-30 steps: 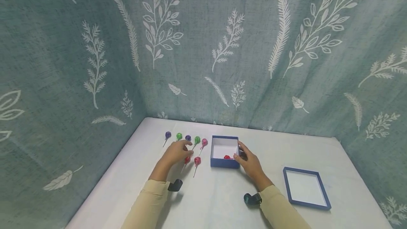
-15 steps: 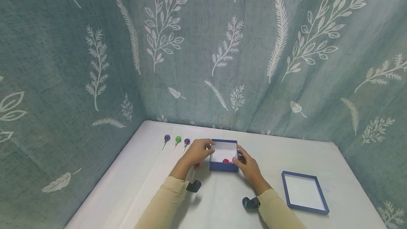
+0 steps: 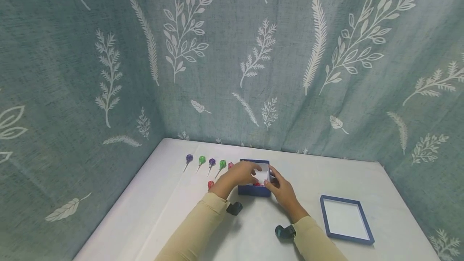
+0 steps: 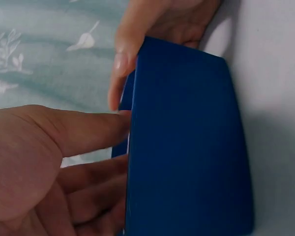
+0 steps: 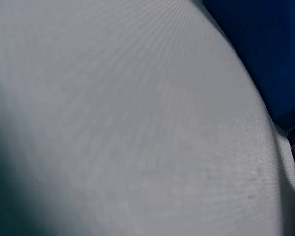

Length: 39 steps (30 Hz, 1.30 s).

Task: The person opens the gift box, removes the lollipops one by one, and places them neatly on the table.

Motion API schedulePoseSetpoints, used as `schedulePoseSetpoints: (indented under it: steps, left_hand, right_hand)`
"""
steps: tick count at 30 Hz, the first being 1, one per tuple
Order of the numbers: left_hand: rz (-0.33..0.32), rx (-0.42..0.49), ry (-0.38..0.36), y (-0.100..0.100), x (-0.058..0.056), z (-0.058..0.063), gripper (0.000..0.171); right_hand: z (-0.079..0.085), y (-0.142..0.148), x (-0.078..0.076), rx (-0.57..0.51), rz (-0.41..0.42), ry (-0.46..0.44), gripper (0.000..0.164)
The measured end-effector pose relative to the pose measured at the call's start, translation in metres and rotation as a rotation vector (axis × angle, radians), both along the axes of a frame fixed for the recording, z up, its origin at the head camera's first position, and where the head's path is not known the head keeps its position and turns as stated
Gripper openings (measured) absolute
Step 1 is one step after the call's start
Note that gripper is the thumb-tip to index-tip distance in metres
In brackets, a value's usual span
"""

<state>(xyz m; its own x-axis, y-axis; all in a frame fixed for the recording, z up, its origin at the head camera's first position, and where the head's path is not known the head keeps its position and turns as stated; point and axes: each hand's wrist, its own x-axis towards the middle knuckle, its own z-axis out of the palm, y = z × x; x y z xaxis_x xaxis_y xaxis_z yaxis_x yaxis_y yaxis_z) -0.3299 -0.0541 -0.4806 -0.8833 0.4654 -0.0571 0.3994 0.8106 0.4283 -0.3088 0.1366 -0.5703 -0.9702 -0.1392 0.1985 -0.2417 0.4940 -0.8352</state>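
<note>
My left hand [image 3: 241,173] reaches over a blue box [image 3: 254,191] with a white inside, its thumb and fingertips within the opening. In the left wrist view, the box's front wall [image 4: 187,142] hides those fingertips, so I cannot tell whether they hold anything. On the box's right side, my right hand [image 3: 284,191] grips the wall, thumb at the rim and fingers outside. A bit of a red lollipop [image 3: 256,184] shows at the bottom of the box, between the hands. The right wrist view catches mostly tabletop and a corner of the box [image 5: 265,49].
Left of the box lies a row of lollipops, among them a purple one [image 3: 189,158], a green one [image 3: 201,159] and a pink one [image 3: 230,165] partly covered. A red lollipop [image 3: 211,184] lies nearer, beside the left wrist. The blue-edged lid [image 3: 346,237] rests at right.
My left hand has moved right, from among the lollipops to over the box, its fingers now inside. My right hand has stayed on the box. The head view has tilted slightly.
</note>
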Motion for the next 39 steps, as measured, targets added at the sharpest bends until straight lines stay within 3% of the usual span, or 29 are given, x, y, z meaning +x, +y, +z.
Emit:
schedulePoseSetpoints:
  steps: [6,13,18,24,28,33,39]
  left_hand:
    - [-0.058,-0.102,-0.052,0.016,-0.008,-0.006,0.039]
    - [-0.079,-0.185,-0.116,0.024,-0.016,-0.008,0.028]
    - [-0.120,-0.259,-0.092,0.027,-0.018,-0.010,0.016]
    - [-0.168,-0.272,-0.052,0.030,-0.023,-0.016,0.017]
    - [-0.139,-0.274,-0.002,0.030,-0.024,-0.017,0.010]
    - [-0.033,-0.314,0.077,0.030,-0.023,-0.015,0.011]
    - [-0.004,-0.268,0.100,0.027,-0.025,-0.015,0.015]
  right_hand:
    - [-0.003,0.002,-0.002,0.002,0.008,0.024,0.065]
    - [-0.002,0.002,-0.001,-0.012,0.016,0.039,0.064]
    - [0.000,0.001,0.001,-0.016,0.029,0.027,0.064]
    - [-0.001,0.003,0.000,-0.022,0.024,0.031,0.064]
    - [-0.001,0.003,-0.001,-0.016,0.016,0.029,0.064]
    - [-0.001,0.002,-0.001,-0.008,0.010,0.019,0.064]
    - [0.001,0.002,0.000,-0.012,0.011,0.021,0.063]
